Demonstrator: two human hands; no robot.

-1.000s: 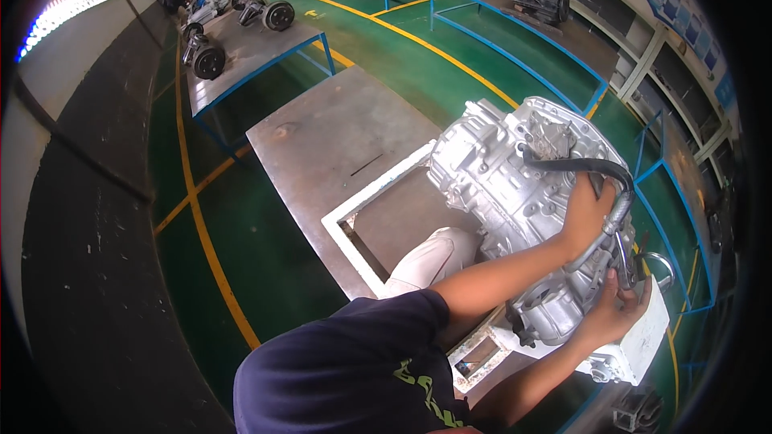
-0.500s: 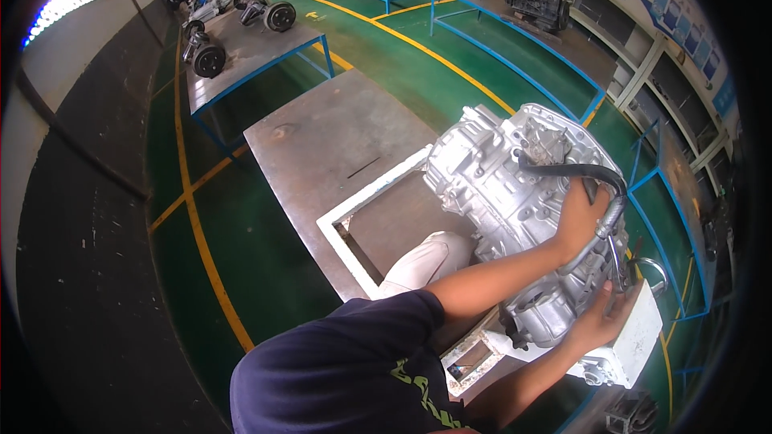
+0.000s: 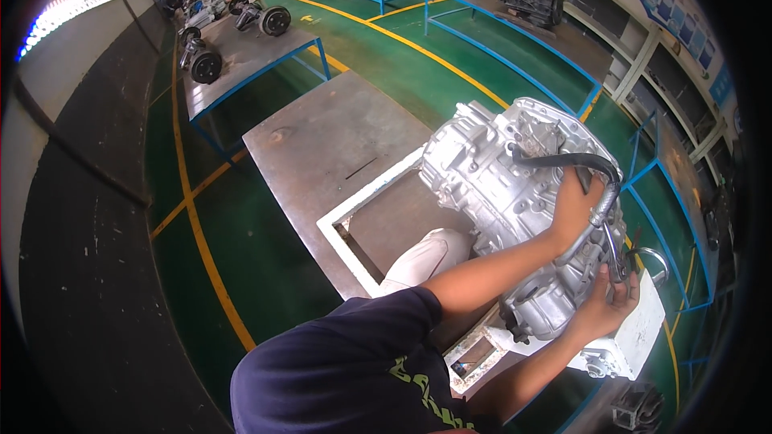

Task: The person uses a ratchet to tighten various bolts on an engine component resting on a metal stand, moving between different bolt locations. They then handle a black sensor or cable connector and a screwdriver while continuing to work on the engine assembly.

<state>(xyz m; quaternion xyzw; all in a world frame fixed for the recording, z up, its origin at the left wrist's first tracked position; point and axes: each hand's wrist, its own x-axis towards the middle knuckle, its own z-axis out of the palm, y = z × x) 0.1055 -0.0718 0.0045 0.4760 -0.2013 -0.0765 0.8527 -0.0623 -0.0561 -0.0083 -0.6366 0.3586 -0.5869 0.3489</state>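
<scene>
A silver gearbox housing (image 3: pixel 515 181) rests tilted on a white metal stand (image 3: pixel 643 329) in front of me, to the right. My left hand (image 3: pixel 572 207) reaches across the housing to its far right side. The black hose (image 3: pixel 575 159) passes over its fingers, which are mostly hidden. Nearer to me, my right hand (image 3: pixel 605 305) has its fingers closed around the lower end of a chrome wrench (image 3: pixel 614 251), beside the housing's right side. The far end of the wrench is hard to make out.
Beneath the stand's white frame lies a flat metal tabletop (image 3: pixel 322 137). A blue-legged table (image 3: pixel 241 60) with wheel hub assemblies stands at the far left. More workbenches (image 3: pixel 515 44) and shelves (image 3: pixel 635 68) line the right. Several people are far off at the upper left.
My right hand has shifted slightly up and away from the white stand, with the wrench in it, showing more of its fingers. My left hand stays under the hose. The view moved slightly.
</scene>
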